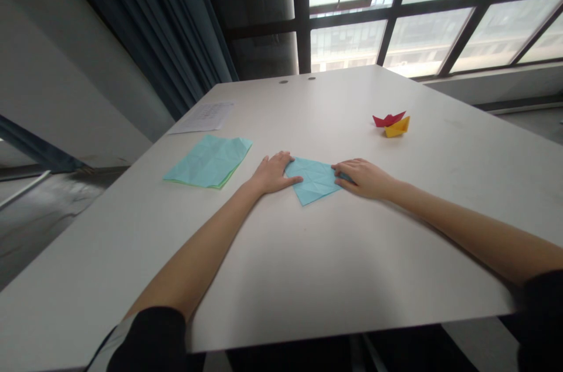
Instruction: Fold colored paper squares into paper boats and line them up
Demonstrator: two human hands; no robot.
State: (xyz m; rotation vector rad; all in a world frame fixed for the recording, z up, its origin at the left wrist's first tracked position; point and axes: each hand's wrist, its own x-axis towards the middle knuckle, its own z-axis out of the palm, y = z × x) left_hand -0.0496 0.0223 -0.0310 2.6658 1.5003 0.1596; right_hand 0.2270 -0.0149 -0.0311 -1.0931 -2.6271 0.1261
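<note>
We press a creased, light-blue square sheet of paper (313,180) flat on the smooth white table (281,266). Our left hand (273,173) lies open, palm down, on the sheet's left edge; our right hand (363,178) lies flat, fingers extended, on its right corner. Left of the sheet rests a crinkled stack of blue and green papers (209,161); beyond it, to the right, sit a red folded paper boat (387,119) and a yellow one (397,127), touching.

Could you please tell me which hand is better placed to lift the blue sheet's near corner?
Probably the left hand: its thumb lies nearest the near corner of the creased light-blue paper sheet, while the right hand presses the sheet's far right edge flat.
</note>
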